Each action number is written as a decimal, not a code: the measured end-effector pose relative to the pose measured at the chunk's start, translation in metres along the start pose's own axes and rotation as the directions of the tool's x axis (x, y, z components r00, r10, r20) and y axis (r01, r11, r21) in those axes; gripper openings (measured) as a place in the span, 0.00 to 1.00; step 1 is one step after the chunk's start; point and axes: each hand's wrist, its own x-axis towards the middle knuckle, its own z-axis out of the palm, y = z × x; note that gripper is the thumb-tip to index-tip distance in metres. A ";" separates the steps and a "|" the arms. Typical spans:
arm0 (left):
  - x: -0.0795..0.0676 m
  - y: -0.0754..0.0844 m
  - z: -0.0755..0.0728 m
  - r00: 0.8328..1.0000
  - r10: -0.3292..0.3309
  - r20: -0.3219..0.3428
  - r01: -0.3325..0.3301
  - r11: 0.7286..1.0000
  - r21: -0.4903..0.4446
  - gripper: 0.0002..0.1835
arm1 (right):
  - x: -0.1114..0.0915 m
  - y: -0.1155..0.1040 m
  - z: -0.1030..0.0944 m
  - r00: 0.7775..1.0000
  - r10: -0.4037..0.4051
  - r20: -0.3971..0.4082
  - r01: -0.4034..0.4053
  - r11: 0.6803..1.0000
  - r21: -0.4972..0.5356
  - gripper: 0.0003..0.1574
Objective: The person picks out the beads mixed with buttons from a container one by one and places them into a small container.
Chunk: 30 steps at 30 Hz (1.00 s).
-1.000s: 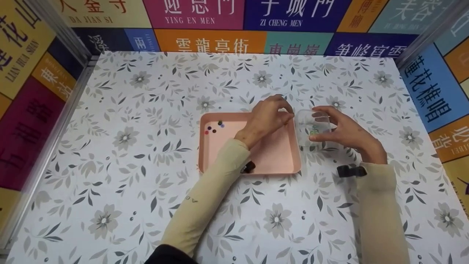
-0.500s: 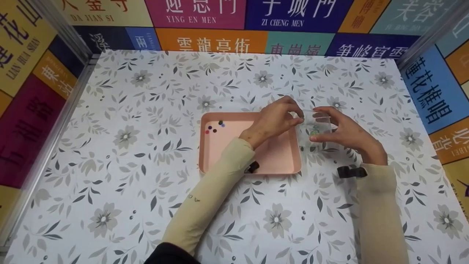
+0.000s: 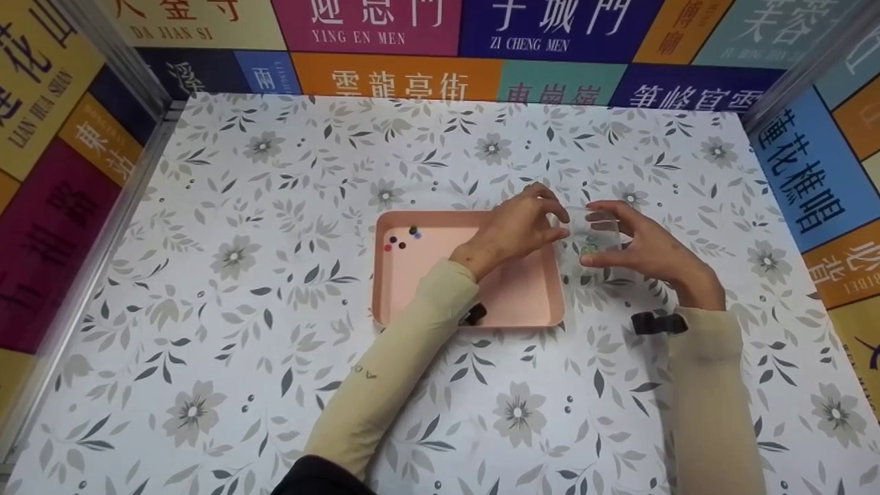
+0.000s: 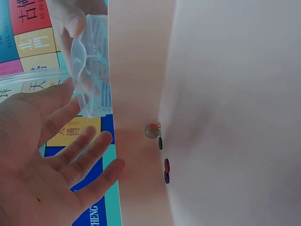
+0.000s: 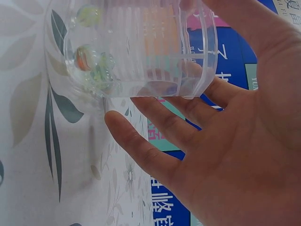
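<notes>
In the head view, my right hand grips a clear plastic box just right of the pink tray. Through its walls show several glass marbles, some greenish, one with an orange swirl. My left hand reaches across the tray, thumb and index fingertips apart at the box's left edge. In the left wrist view, the other fingers spread loosely by the tray's wall, and nothing shows between them. A clear marble and small coloured pieces lie in the tray's far left corner.
The tray and box stand on a table with a flower-patterned cover. Panels with large printed characters rise at the back and sides. A black wrist device sits on the right sleeve, another on the left wrist.
My left hand has moved right from over the tray's right edge to the box. Its thumb and index have since parted slightly. My right hand and the box have stayed still.
</notes>
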 end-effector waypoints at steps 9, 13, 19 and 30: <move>-0.003 -0.006 0.002 0.998 0.013 -0.066 -0.019 0.996 -0.090 0.15 | 0.001 -0.001 0.001 1.000 -0.005 0.009 0.005 1.000 0.022 0.58; -0.002 -0.007 0.000 0.993 -0.014 -0.118 0.005 0.997 -0.083 0.11 | 0.000 -0.001 0.000 1.000 -0.007 0.005 0.007 0.999 0.034 0.57; -0.003 -0.010 -0.003 0.980 -0.075 -0.185 0.075 0.997 -0.008 0.06 | 0.001 0.000 0.000 1.000 -0.012 0.001 0.011 0.999 0.050 0.56; -0.004 -0.018 0.002 0.972 -0.115 -0.205 0.149 0.976 0.159 0.07 | 0.000 0.000 0.000 1.000 -0.003 0.002 0.003 1.000 0.022 0.57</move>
